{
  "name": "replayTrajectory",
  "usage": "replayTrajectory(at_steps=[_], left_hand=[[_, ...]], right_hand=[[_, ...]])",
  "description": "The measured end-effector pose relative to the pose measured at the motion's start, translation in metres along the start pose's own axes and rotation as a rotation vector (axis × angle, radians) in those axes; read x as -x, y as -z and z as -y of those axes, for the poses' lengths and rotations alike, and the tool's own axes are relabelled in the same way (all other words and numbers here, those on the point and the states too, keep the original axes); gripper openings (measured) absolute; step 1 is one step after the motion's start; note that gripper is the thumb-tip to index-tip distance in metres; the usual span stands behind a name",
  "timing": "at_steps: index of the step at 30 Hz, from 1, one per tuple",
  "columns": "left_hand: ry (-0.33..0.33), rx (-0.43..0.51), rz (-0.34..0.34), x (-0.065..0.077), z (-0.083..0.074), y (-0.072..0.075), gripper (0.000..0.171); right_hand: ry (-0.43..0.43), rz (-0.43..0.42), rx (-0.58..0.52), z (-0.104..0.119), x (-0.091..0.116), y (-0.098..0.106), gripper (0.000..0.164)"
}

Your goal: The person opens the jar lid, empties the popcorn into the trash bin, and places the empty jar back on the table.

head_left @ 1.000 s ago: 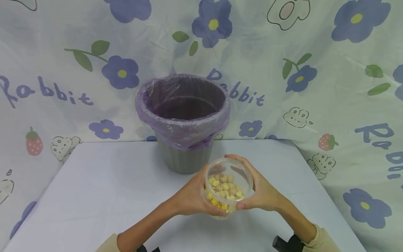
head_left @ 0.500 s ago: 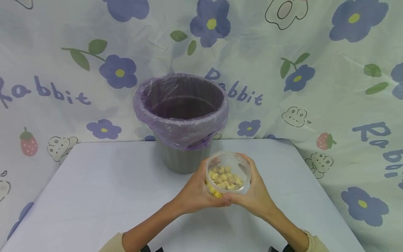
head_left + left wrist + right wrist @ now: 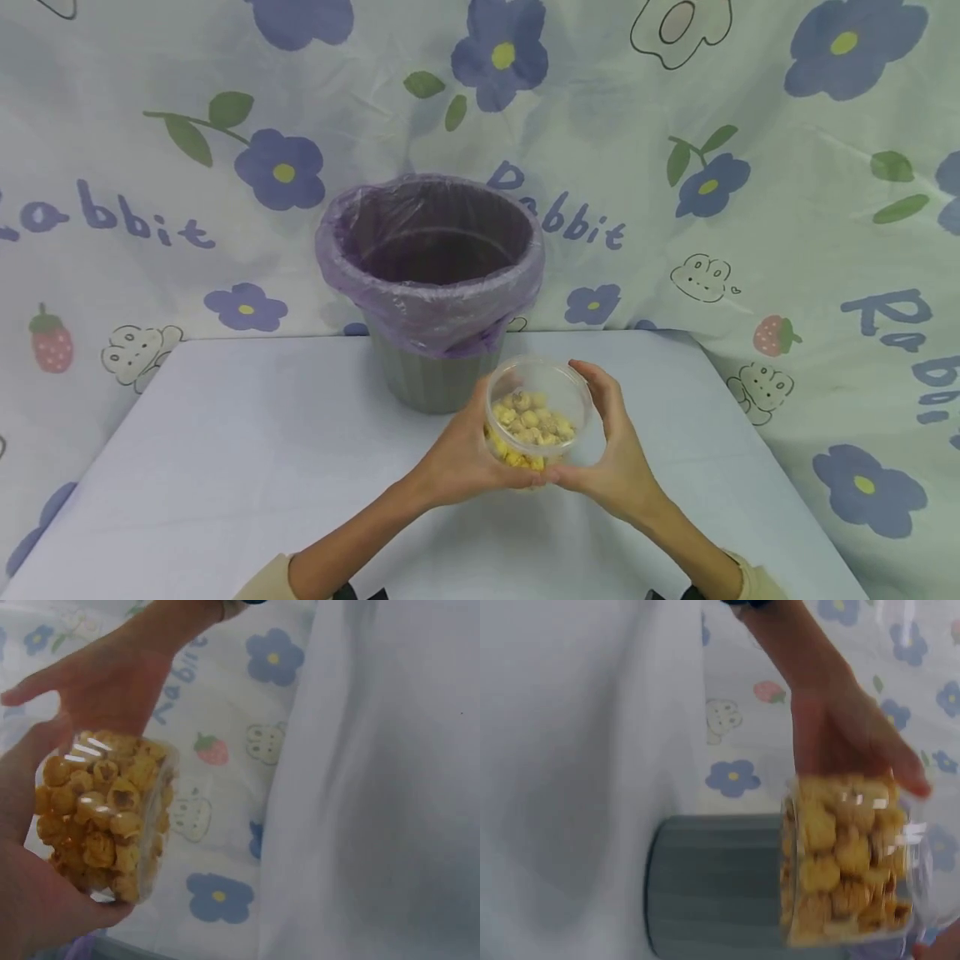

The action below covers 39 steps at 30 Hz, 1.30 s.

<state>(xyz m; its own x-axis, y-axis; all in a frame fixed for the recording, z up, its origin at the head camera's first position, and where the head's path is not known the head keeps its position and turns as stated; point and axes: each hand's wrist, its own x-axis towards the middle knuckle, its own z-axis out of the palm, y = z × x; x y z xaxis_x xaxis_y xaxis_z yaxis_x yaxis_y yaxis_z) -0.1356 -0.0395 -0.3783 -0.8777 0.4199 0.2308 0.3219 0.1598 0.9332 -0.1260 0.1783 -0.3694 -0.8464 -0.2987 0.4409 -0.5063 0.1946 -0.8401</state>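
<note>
A round clear plastic jar [image 3: 564,392], partly filled with yellow popcorn [image 3: 532,421], is held above the front of the table in the head view. My left hand [image 3: 465,458] grips its left side, thumb across the front. On the right, my right hand [image 3: 622,458] curves around the jar, with a gap between palm and wall; its fingertips are right at the rim. Both thumbs meet at the front. Popcorn shows through the jar wall [image 3: 105,814] in the left wrist view. In the right wrist view the left hand [image 3: 847,735] is behind the jar.
Behind the jar stands a grey bin [image 3: 442,383] lined with a purple bag [image 3: 450,312]. A white cloth covers the table [image 3: 262,450]. Floral curtains [image 3: 615,100] hang along the back and sides.
The jar has risen slightly and shifted away from me. Around it, the right hand has changed its hold, its palm now standing off the wall and its thumb beside the left thumb.
</note>
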Motion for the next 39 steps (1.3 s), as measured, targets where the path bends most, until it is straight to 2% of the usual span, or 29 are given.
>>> replayTrajectory(at_steps=[4,8,11,16,18,20,23,27,30,34,39], left_hand=[[-0.009,-0.02,-0.042,-0.001,0.003,-0.005,0.116],[-0.022,-0.027,-0.029,0.001,0.004,-0.006,0.115],[-0.023,-0.025,-0.001,0.002,0.003,-0.004,0.116],[-0.02,0.003,0.079,0.002,0.002,0.004,0.117],[-0.021,0.017,0.096,0.002,0.003,0.006,0.117],[-0.025,0.019,0.091,0.001,0.003,0.006,0.117],[-0.029,0.003,0.054,0.001,0.003,0.006,0.117],[-0.024,-0.017,0.004,0.001,0.005,0.003,0.114],[-0.018,-0.014,-0.011,0.002,0.006,0.001,0.114],[-0.006,-0.011,0.003,0.002,0.007,0.002,0.115],[0.0,0.013,0.058,0.003,0.007,0.007,0.117]], right_hand=[[-0.062,-0.092,0.049,0.004,0.006,-0.011,0.11],[-0.102,-0.099,0.056,0.006,0.006,-0.014,0.105],[-0.095,-0.056,0.037,0.006,0.003,-0.01,0.102],[-0.045,0.102,-0.068,0.0,-0.002,0.003,0.097],[-0.019,0.124,-0.068,-0.002,-0.002,0.005,0.097],[0.008,0.099,-0.034,-0.001,-0.002,0.005,0.099],[0.02,0.011,0.035,0.003,-0.001,0.001,0.107],[-0.03,-0.057,0.108,0.009,0.0,-0.009,0.114],[-0.077,-0.073,0.137,0.01,0.0,-0.014,0.111],[-0.091,-0.03,0.054,0.007,-0.003,-0.011,0.103],[-0.04,0.124,-0.083,-0.002,-0.01,0.002,0.099]])
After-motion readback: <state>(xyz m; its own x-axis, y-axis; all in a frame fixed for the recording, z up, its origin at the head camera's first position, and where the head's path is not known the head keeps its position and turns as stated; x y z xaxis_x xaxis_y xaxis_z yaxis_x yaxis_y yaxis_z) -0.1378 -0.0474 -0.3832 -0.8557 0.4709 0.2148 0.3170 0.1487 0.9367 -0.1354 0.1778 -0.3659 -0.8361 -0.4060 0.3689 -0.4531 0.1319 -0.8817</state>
